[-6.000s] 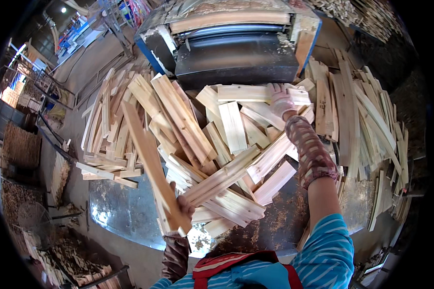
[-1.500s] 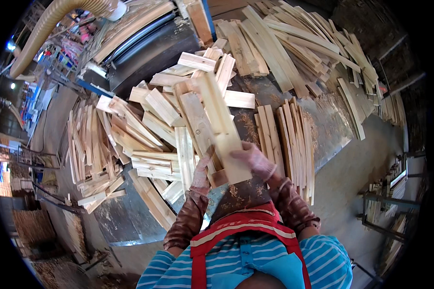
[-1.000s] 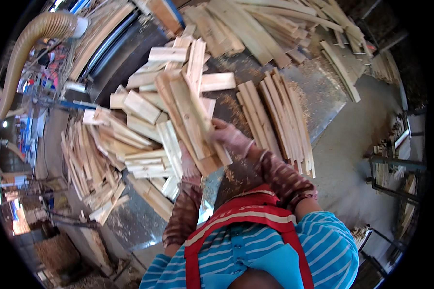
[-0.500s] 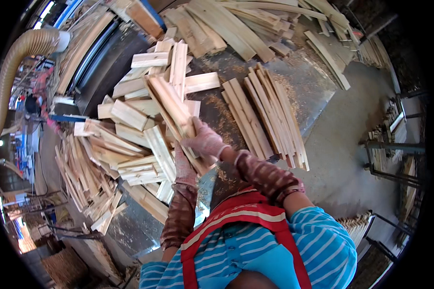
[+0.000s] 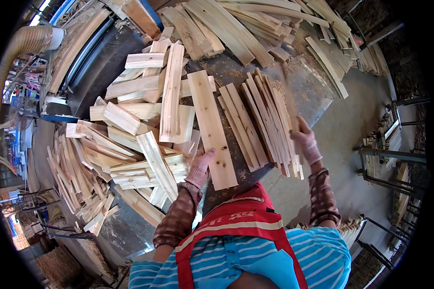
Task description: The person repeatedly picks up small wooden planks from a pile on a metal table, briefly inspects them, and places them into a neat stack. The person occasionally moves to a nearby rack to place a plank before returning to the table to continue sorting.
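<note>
My left hand [image 5: 200,167], in a pale reddish glove, is closed on the near left edge of a wide, knotty wooden board [image 5: 211,130]. That board lies slanted between the loose pile and the stacked rows. At the right side of a row of boards standing on edge [image 5: 265,123], my gloved right hand [image 5: 305,142] grips what looks like a thin board, blurred along its far part. Left of that row is a smaller group of narrow boards [image 5: 243,127]. A jumbled pile of short boards [image 5: 130,118] is beyond and left of my left hand.
More planks [image 5: 226,29] lie at the far side of the dark worktable [image 5: 318,91], with shavings scattered over it. A ribbed hose [image 5: 21,45] hangs at the far left, near a machine with a black bed [image 5: 103,58]. Metal racks [image 5: 395,156] holding wood stand on the right.
My hands have separated. The left has kept a wide board, now lying flatter and further right, while the right has swung right to the row's outer side. Another board now lies on the pile.
</note>
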Motion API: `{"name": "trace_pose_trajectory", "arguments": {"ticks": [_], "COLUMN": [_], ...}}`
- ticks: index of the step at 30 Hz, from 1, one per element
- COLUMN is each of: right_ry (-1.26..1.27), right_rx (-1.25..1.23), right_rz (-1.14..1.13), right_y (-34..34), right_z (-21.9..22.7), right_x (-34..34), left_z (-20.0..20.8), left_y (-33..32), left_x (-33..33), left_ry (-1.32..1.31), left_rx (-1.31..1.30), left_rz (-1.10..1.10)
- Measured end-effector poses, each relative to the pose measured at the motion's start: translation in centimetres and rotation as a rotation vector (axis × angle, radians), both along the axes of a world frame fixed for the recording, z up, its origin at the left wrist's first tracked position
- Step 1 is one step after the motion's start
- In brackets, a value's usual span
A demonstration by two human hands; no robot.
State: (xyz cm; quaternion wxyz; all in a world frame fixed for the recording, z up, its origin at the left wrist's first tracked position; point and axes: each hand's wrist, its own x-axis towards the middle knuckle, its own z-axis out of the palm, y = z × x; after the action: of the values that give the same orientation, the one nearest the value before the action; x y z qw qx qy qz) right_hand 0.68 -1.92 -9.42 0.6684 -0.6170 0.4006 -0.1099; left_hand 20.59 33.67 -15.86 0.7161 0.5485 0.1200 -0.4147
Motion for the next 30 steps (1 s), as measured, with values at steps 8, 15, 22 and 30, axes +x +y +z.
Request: {"name": "trace_pose_trajectory", "arguments": {"ticks": [8, 15, 22, 30], "right_ry": [-0.088, 0.200, 0.476, -0.028], "right_rx": [0.430, 0.219, -0.326, -0.253], "right_rz": [-0.020, 0.189, 0.378, 0.204], "right_y": [-4.1, -5.1, -4.2, 3.9], "right_z": [-6.9, -8.1, -5.1, -2.8], "right_x": [-5.2, -2.3, 0.6, 6.1], "left_z": [0.7, -3.2, 2.1, 2.5], "left_y": [-13.1, -14.9, -15.8, -13.6], "left_x": [-5.0, -5.1, -6.0, -7.5], "left_ry": [-0.375, -0.356, -0.197, 0.046], "left_rx": [0.628, 0.626, 0.662, -0.028], "left_rz": [-0.566, -0.585, -0.295, 0.066]}}
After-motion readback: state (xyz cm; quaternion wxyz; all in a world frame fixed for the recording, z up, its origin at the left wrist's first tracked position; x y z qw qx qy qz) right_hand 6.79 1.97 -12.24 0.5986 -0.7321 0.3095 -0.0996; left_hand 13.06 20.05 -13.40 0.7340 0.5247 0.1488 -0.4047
